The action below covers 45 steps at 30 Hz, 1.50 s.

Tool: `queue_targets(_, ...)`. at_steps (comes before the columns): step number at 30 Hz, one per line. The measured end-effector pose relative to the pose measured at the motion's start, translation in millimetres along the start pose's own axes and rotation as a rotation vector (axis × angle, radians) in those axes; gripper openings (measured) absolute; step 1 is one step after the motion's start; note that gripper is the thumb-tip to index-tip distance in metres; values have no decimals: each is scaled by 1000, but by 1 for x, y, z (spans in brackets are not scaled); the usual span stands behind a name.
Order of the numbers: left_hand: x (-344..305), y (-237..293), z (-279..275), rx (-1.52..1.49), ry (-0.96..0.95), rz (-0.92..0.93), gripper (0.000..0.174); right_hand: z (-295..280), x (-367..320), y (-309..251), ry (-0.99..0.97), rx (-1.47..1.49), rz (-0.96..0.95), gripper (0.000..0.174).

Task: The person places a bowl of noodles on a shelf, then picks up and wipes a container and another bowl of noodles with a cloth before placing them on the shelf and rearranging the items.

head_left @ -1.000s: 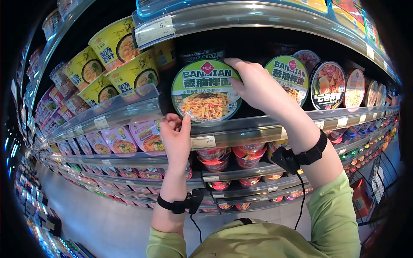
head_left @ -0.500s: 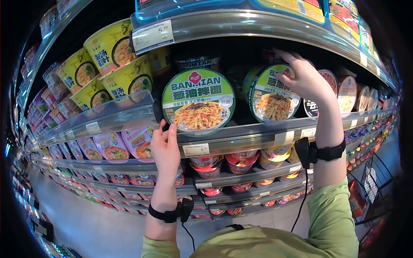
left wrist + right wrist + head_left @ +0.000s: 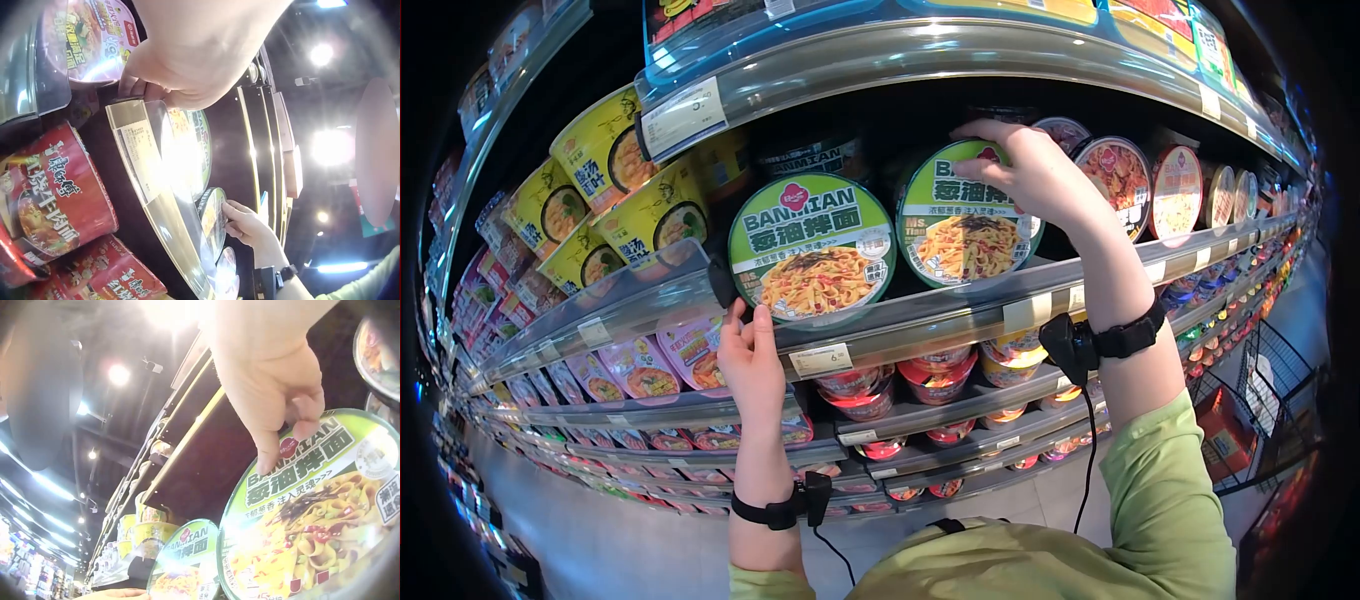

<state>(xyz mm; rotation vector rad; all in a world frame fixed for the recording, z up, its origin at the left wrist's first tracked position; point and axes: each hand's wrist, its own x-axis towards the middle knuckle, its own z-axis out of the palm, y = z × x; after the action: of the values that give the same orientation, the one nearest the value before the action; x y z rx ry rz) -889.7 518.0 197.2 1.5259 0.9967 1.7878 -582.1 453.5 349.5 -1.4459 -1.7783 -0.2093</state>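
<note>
Two round noodle bowls with green-and-white lids stand tilted on the shelf, lids facing out: a left bowl (image 3: pixel 812 250) and a right bowl (image 3: pixel 972 232). My right hand (image 3: pixel 1050 180) holds the right bowl by its top rim, with the thumb on the lid (image 3: pixel 312 519) and the other fingers reaching behind. Below the left bowl's lower left rim, my left hand (image 3: pixel 750 365) rests at the shelf's front edge, fingertips up and loosely bent. In the left wrist view its fingers (image 3: pixel 140 87) lie by the end of the price strip (image 3: pixel 140 156).
Yellow noodle tubs (image 3: pixel 665 215) are stacked on the left. Other round bowls (image 3: pixel 1112 180) stand right of my right hand. An upper shelf edge (image 3: pixel 880 55) runs above both hands. Red tubs (image 3: pixel 938 378) fill the shelf below. A wire basket (image 3: pixel 1250 400) is at far right.
My right hand went from the left bowl to the right bowl, which now stands closer to the left one. My left hand stays low by the left bowl. The head view has shifted.
</note>
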Motion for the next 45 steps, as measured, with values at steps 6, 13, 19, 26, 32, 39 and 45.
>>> queue_targets(6,-1,-1,0,27,25,4,48,-3,-3,0,-20,-42,-10,51)
queue_targets(13,-4,6,-1,29,-22,23,41,-6,-5,8,23,73,-102,47)
queue_targets(19,-7,6,4,2,-19,24,36,-6,-6,13,-1,117,-50,44)
queue_targets(26,-9,8,2,32,6,56,33,-10,-10,16,28,86,-66,42)
queue_targets(32,-11,9,3,32,-29,39,36,-8,-11,19,17,111,-59,41)
queue_targets(39,-6,19,6,79,-10,63,38,-8,-10,20,48,70,-143,42)
queue_targets(45,-2,17,7,108,-5,69,40,-10,-14,7,58,60,-174,43)
